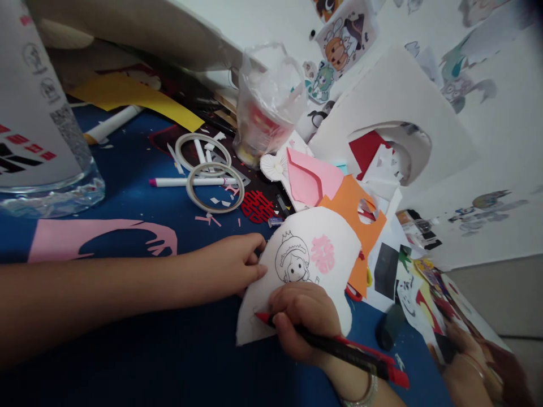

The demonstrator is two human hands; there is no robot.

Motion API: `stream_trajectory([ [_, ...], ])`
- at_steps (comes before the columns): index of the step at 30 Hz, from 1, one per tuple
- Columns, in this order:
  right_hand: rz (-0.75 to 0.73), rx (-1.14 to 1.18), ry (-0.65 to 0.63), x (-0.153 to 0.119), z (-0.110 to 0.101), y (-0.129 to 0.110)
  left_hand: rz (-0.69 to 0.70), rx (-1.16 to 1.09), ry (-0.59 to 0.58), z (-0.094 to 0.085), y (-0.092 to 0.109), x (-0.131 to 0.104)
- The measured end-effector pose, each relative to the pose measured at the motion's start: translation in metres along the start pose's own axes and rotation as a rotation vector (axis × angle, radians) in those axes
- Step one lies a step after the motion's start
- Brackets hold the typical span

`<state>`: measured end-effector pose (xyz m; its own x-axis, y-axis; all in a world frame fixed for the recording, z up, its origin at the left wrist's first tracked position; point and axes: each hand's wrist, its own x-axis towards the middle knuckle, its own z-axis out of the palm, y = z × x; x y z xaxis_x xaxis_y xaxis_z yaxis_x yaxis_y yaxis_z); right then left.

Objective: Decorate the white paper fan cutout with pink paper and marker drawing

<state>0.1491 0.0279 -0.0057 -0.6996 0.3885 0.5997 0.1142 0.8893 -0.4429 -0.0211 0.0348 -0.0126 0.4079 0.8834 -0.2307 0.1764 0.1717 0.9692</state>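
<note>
A cut-out sheet of white paper (pixel 258 291) lies tilted on the blue table, bearing a line drawing of a crowned figure (pixel 292 260) and a pink cut-out character (pixel 323 254). My left hand (pixel 244 260) pinches the paper's left edge, thumb on top and fingers curled. In my right hand (pixel 307 316) is a black marker pen (pixel 348 353) with a red tip and red end. Its tip rests on the lower left of the paper, by faint lines. A thin red strip runs along the barrel; I cannot tell what it is.
Pink paper (pixel 102 232) and a large clear bottle (pixel 51 141) lie to the left. Behind are tape rings (pixel 216 188), a white pen (pixel 169 182), a red paper character (pixel 257 207) and a bagged cup (pixel 267 113). Orange paper (pixel 354 209) and another person's hand (pixel 466 362) are right.
</note>
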Motion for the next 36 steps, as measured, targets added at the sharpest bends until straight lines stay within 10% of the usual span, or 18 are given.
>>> stream_trajectory([
  [36, -0.035, -0.099, 0.055, -0.0008, 0.0034, 0.0022, 0.009, 0.017, -0.016, -0.0006, 0.0001, 0.0019],
])
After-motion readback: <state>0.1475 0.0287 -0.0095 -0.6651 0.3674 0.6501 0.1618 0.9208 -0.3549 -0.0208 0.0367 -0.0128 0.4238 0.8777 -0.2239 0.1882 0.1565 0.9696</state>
